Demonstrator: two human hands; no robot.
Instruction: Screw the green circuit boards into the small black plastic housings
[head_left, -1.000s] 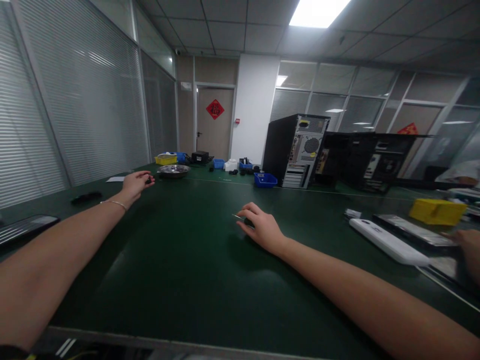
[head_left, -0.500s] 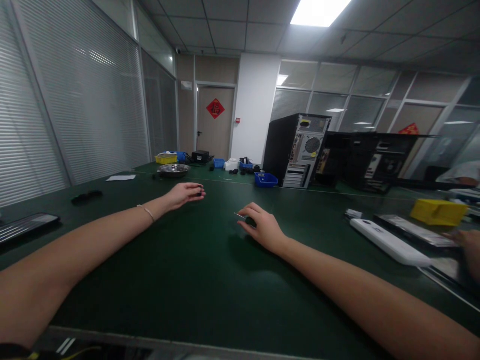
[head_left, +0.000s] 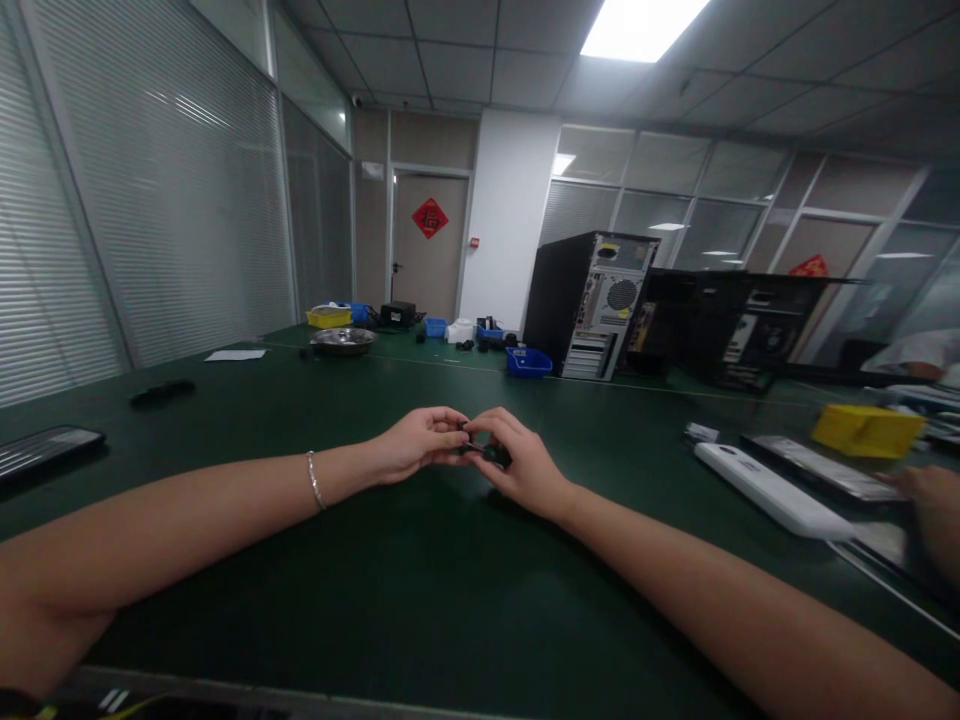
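My left hand [head_left: 417,440] is closed in a pinch on a small black piece [head_left: 466,434], too small to identify. Opposite it, my right hand [head_left: 529,468] is closed around the dark handle of a small screwdriver [head_left: 496,455]. Its thin metal shaft points left, at the black piece between my fingertips. Both hands meet just above the middle of the green table [head_left: 375,590]. Fingers partly hide the piece and the tool's tip, so I cannot tell if they touch.
A blue bin [head_left: 529,364] and a black computer tower [head_left: 585,305] stand behind my hands. Toward the back left is a metal bowl [head_left: 343,342]. At right lie a white power strip [head_left: 772,490] and a yellow box [head_left: 868,430], near another person's hand [head_left: 934,510].
My left hand has moved right and nearer to me, bringing the black piece to the screwdriver. My right hand has stayed nearly in place, still holding the screwdriver.
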